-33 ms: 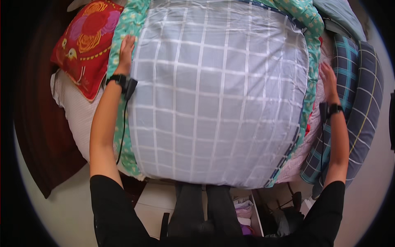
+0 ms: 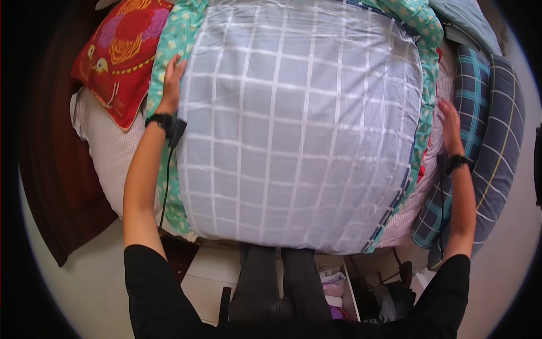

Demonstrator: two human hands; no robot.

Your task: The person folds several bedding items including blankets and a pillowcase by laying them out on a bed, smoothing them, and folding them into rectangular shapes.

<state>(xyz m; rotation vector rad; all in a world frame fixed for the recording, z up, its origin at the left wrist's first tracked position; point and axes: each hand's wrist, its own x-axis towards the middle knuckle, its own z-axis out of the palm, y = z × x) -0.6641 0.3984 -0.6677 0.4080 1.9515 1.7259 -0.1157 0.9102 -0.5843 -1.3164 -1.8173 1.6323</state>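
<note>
A light grey quilt with white grid lines (image 2: 299, 135) lies spread before me, its long sides bordered by green patterned fabric (image 2: 168, 45). My left hand (image 2: 173, 85) rests on the green border at the quilt's left edge, fingers stretched out and holding nothing. By the opposite edge, my right hand (image 2: 450, 127) is beside the green border and over the pale pink bedsheet (image 2: 415, 217). Its fingers are extended with nothing visible in them. Whether its fingertips touch the border I cannot tell. Both wrists wear black bands with cords.
A red flowered cushion (image 2: 121, 62) lies left of the quilt. On the right are a dark checked pillow (image 2: 473, 101) and a longer dark grey one (image 2: 502, 124). A dark wooden bed panel (image 2: 62, 186) stands at left. Below, an open drawer (image 2: 351, 294) holds folded cloth near my legs.
My right hand has shifted slightly nearer to me along the quilt's right side. My left hand has moved a little nearer too, still on the green border.
</note>
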